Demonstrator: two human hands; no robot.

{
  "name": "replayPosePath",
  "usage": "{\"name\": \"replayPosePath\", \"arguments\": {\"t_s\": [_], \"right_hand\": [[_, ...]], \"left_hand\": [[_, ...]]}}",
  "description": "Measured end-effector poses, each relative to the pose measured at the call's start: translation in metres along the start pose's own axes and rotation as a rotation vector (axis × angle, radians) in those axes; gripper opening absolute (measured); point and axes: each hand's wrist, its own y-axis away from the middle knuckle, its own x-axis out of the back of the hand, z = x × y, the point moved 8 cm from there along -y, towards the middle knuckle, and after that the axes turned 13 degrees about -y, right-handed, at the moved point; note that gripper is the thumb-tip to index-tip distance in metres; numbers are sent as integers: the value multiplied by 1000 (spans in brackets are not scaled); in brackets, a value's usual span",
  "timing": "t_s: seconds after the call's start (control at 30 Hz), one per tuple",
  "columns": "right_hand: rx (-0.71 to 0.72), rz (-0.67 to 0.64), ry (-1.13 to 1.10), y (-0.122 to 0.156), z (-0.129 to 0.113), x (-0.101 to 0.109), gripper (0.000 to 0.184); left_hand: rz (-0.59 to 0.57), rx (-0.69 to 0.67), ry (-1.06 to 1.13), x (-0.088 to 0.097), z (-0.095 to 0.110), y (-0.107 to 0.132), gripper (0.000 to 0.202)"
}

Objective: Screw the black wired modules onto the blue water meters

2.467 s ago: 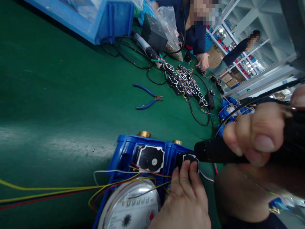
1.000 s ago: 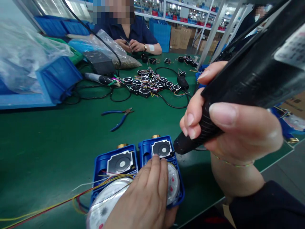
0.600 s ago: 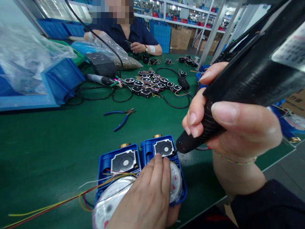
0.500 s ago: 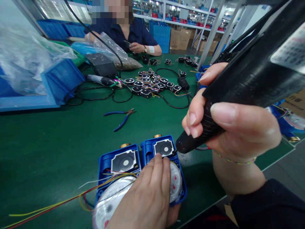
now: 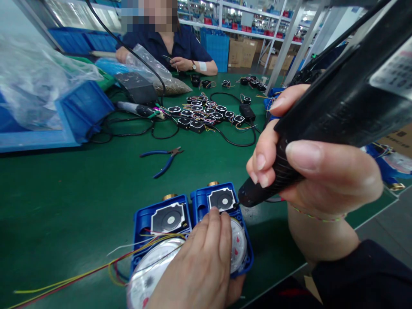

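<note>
My right hand (image 5: pixel 322 171) is closed around a black electric screwdriver (image 5: pixel 341 107), tilted down to the left. Its bit meets the corner of the black module (image 5: pixel 222 200) in the right-hand blue water meter (image 5: pixel 247 262). Over that meter lies my left hand (image 5: pixel 196 262), fingers together on top and thumb at the near edge, gripping it and hiding part of its dial. Beside it stands a second blue water meter (image 5: pixel 138 219) with a similar black module (image 5: pixel 169 218). Yellow, red and white wires (image 5: pixel 80 272) trail left across its round dial.
Blue-handled cutting pliers (image 5: pixel 164 159) lie open on the green table (image 5: pixel 80 184). Beyond are several wired black modules (image 5: pixel 202 113), cables and a black box (image 5: pixel 137 88). A blue bin (image 5: pixel 86 107) holds plastic bags at left. A co-worker (image 5: pixel 189 47) sits across the table.
Both hands, the screwdriver and the meters stay almost in place, with only a slight shift of the view. The co-worker's hand has moved a little to the left.
</note>
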Motion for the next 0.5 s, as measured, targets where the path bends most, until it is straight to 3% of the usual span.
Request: {"name": "replayPosePath", "arguments": {"t_s": [0.13,0.5], "right_hand": [[-6,61,91,-1,-2,1,38],[-42,68,96,1,-1,0,40]], "left_hand": [[10,-9,10,2,-1,1,68],[-44,-12,33,-1,-1,0,67]]}}
